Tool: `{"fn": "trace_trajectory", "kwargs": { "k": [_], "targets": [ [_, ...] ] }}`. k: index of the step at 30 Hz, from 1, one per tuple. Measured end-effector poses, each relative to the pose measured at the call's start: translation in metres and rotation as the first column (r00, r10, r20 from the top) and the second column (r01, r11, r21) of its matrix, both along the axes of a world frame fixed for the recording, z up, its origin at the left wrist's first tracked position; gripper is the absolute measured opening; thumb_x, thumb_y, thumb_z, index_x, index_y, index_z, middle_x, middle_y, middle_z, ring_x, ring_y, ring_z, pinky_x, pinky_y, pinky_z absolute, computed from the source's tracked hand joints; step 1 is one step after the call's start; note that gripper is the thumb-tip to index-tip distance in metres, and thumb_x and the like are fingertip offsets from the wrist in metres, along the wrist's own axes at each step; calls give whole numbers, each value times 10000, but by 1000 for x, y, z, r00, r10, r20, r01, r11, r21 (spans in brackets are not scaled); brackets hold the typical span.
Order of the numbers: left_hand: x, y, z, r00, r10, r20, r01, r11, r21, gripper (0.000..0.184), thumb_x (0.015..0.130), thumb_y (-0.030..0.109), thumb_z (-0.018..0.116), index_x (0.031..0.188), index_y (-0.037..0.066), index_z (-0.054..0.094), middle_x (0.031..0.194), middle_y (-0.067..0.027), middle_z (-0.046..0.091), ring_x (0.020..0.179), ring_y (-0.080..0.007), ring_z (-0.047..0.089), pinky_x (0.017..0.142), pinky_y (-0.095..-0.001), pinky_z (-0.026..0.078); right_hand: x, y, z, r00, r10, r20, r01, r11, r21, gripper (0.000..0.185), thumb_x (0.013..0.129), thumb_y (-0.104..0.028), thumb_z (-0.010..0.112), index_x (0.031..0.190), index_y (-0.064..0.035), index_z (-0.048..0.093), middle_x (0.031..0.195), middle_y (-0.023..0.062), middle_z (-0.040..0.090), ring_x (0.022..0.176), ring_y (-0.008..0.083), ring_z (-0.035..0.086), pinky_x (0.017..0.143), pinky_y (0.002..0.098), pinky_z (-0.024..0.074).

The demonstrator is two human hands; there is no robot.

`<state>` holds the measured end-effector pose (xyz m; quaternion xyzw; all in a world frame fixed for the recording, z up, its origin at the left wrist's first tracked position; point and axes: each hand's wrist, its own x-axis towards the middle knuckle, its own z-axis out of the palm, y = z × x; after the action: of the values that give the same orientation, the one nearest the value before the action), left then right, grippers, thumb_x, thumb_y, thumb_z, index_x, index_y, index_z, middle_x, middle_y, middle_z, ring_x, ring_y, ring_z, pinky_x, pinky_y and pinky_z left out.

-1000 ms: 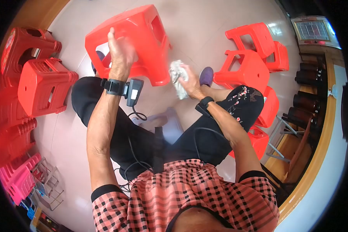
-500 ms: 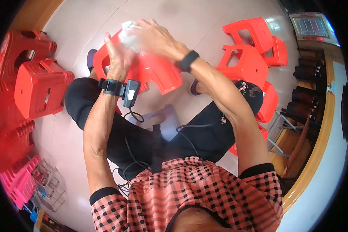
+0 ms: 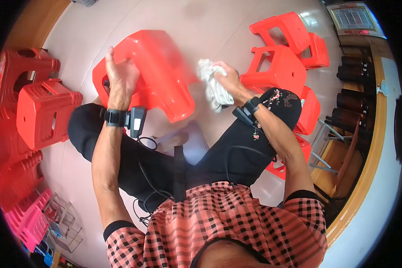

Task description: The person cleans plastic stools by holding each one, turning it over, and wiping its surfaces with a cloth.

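Observation:
A red plastic stool [image 3: 154,67] is tipped over in front of my knees, its upper side blurred by motion. My left hand [image 3: 122,76] grips the stool at its left side, thumb pointing up and the other fingers partly hidden by the red plastic. To the right of the stool, my right hand [image 3: 230,79] is closed round a crumpled white cloth [image 3: 215,87]. The cloth hangs over the floor, apart from the stool.
Red stools [image 3: 277,69] stand to the right, and stacked red stools [image 3: 44,114] line the left. Pink stools [image 3: 33,219] sit at lower left. A pale plastic seat [image 3: 190,143] shows between my legs. Black cables [image 3: 149,178] trail across my lap.
My right hand has swung right and down, carrying the cloth off the stool. The stool has turned in my left hand, which has shifted slightly left.

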<state>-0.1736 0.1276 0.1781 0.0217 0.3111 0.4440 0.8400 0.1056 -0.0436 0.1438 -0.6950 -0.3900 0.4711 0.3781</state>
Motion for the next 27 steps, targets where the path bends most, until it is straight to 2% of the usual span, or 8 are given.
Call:
{"fn": "trace_trajectory", "kwargs": {
  "k": [2,6,9,13,17,20,21,27],
  "targets": [
    [-3,-5,18,998,-23,-53,21,999,-43,828,842,518,609,1315,-90,306,1272,-195,470,1247,-343,426,1089,-503,307,13,4,-2,879,-322,-352,298,947,-120,308,834,-125,551,1134,-58,577,972,147,640,922,206,616,845,344,489],
    [5,-12,29,975,-203,-95,204,979,5,809,842,523,613,1334,-69,365,1366,-198,446,1295,-339,411,1087,-515,312,40,19,-34,883,-438,168,426,899,100,389,868,-163,568,1238,-57,517,975,128,637,894,178,604,771,324,511],
    [10,-7,6,942,-326,-75,331,941,66,728,819,544,625,1305,24,473,1365,-146,501,1287,-324,432,1100,-509,295,57,31,-33,888,-458,-42,460,887,41,422,870,-174,572,1273,-74,496,995,103,629,901,166,607,756,313,521],
    [6,7,-17,905,-364,-220,382,923,48,724,860,570,562,1337,36,458,1324,-143,537,1252,-299,477,1067,-493,339,79,33,-42,842,-239,-484,191,970,-147,505,868,-196,596,1321,-34,442,1061,83,613,920,152,618,781,292,532],
    [1,3,-15,819,-220,-530,354,921,163,713,858,591,557,1244,-8,539,1191,-153,611,1104,-253,571,951,-404,436,62,29,-45,849,-267,-456,238,964,-121,520,867,-223,612,1316,-12,454,1081,84,615,928,154,620,794,293,529],
    [8,-15,5,601,27,-798,379,870,315,743,832,612,585,1116,-74,589,1017,-173,643,899,-207,616,775,-309,490,50,35,-48,854,-273,-444,257,962,-95,527,863,-233,618,1321,-21,465,1090,89,614,942,155,616,801,295,524],
    [-7,7,-44,379,48,-924,415,884,215,735,812,562,647,1124,-97,554,999,-178,632,872,-218,619,770,-318,495,43,36,-47,869,-278,-410,272,959,-74,528,860,-231,620,1321,-22,470,1094,92,613,947,156,614,803,296,522],
    [-3,-13,-30,209,259,-943,535,777,332,670,740,407,758,1102,-95,503,991,-198,615,884,-261,617,790,-368,498,16,45,-27,957,-286,-35,288,948,137,449,853,-196,611,1254,-14,525,1102,127,622,961,189,612,832,312,504]
  ]
}}
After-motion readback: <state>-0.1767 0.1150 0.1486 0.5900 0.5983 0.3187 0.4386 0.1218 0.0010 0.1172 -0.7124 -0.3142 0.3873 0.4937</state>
